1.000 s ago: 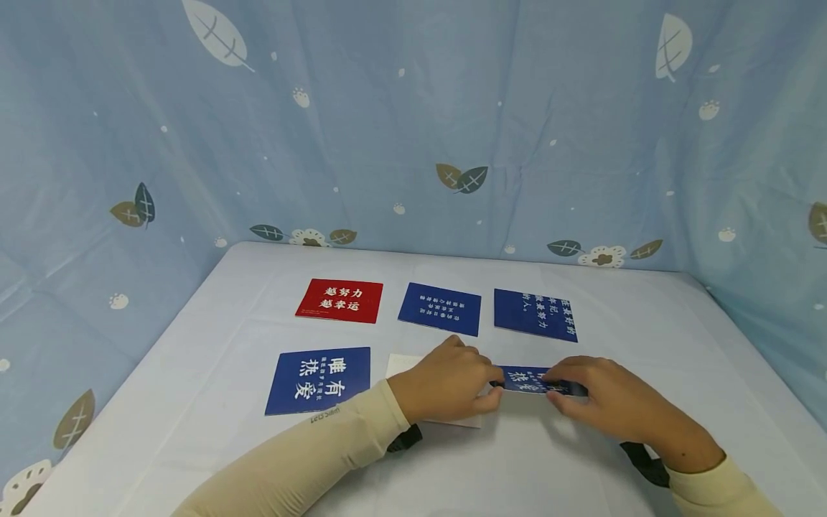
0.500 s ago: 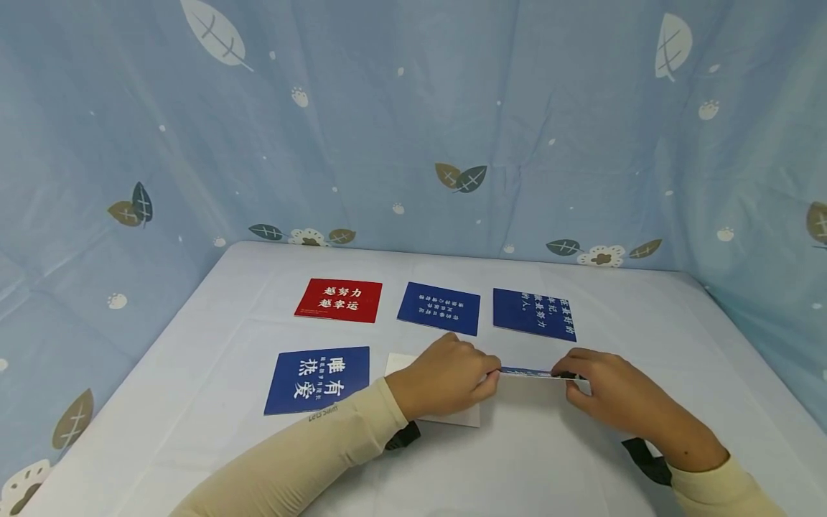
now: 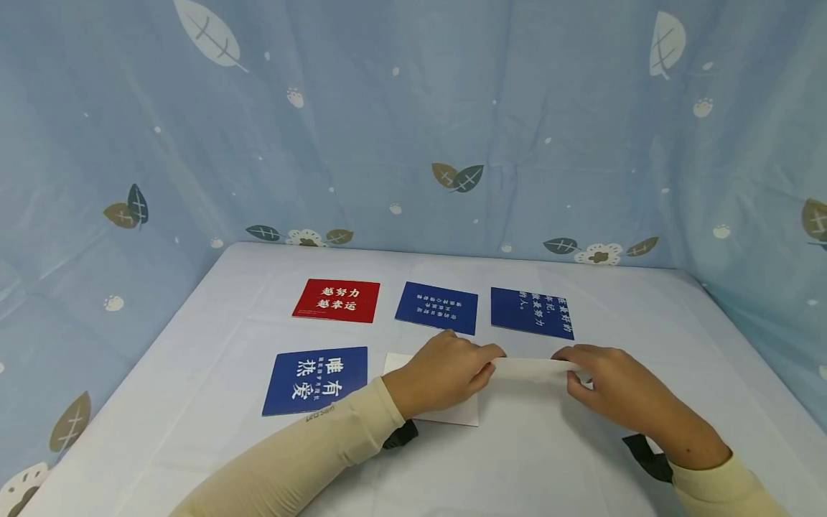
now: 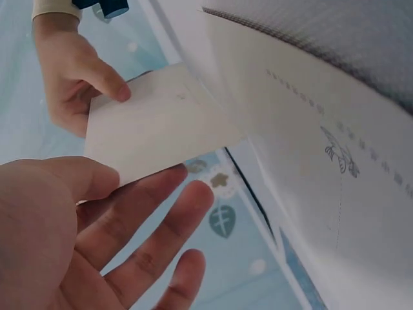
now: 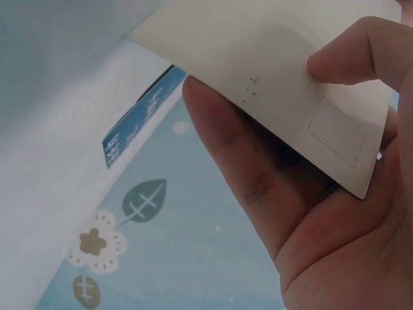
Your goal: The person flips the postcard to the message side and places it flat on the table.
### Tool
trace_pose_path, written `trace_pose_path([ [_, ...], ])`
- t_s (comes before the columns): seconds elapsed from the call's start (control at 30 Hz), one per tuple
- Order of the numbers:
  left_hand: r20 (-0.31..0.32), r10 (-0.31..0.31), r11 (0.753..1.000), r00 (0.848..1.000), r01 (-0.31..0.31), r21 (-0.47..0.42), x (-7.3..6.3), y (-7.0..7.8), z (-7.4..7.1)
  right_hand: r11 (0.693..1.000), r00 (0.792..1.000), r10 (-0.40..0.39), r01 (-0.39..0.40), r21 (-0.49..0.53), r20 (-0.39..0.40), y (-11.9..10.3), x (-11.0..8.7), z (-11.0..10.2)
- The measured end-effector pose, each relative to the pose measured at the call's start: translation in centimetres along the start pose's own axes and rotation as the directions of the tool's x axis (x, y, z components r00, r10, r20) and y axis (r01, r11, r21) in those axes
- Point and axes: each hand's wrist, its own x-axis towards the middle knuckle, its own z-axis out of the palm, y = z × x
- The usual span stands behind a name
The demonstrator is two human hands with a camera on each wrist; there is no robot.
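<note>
Between my two hands a postcard (image 3: 533,370) is held up off the table, its pale back turned toward me. My left hand (image 3: 446,373) pinches its left edge, the thumb on the pale side and fingers behind. The right hand (image 3: 620,384) grips the opposite edge the same way. A printed stamp box shows on the postcard (image 5: 277,64) in the right wrist view. Beneath my left hand lies another white card (image 3: 455,415), partly covered. The left wrist view shows a small bird drawing on this white card (image 4: 310,148).
A red card (image 3: 337,301), a blue card (image 3: 437,309) and another blue card (image 3: 533,314) form the back row on the white table (image 3: 646,316). One more blue card (image 3: 316,380) lies at front left, beside my left sleeve (image 3: 310,452). A patterned curtain (image 3: 362,129) hangs behind.
The postcard has tipped over between my hands: its blue printed face showed first, then just its edge, now the pale back. My right hand has shifted its hold slightly outward.
</note>
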Motion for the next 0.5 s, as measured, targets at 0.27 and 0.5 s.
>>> trace_pose_path([
  [0.27, -0.076, 0.03, 0.999, 0.997, -0.028, 0.024, -0.07, 0.06, 0.2, 1.0, 1.0, 0.02, -0.02, 0.015, -0.012, -0.11, -0.18, -0.18],
  [0.5, -0.072, 0.026, 0.999, 0.997, -0.023, 0.034, -0.12, 0.08, -0.03, 0.999, 0.999, 0.004, -0.002, 0.05, -0.045, 0.16, -0.21, -0.17],
])
